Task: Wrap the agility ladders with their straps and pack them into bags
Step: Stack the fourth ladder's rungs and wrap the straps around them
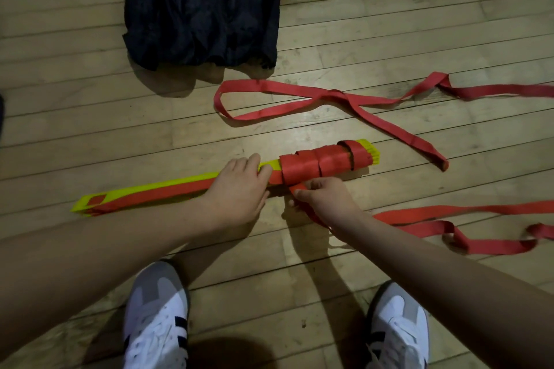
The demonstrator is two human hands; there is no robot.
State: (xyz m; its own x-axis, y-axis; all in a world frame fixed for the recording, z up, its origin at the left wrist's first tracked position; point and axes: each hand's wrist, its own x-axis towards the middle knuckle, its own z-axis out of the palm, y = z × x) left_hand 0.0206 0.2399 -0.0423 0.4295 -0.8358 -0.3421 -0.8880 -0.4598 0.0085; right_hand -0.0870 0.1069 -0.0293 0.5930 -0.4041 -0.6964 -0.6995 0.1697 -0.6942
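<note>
A stacked bundle of yellow ladder rungs (156, 189) lies across the wooden floor in front of me. Red strap (317, 163) is wound in several turns around its right end. My left hand (239, 186) grips the bundle just left of the windings, fingers curled over its top. My right hand (323, 198) pinches the red strap where it leaves the bundle's near side. From there the loose strap (449, 213) trails off to the right. Another length of red strap (299, 99) lies looped on the floor beyond the bundle.
Dark blue fabric bags (201, 6) lie crumpled on the floor at the top centre. My two white and grey shoes (156, 317) stand at the bottom edge. Wooden floorboards (75, 99) stretch to the left.
</note>
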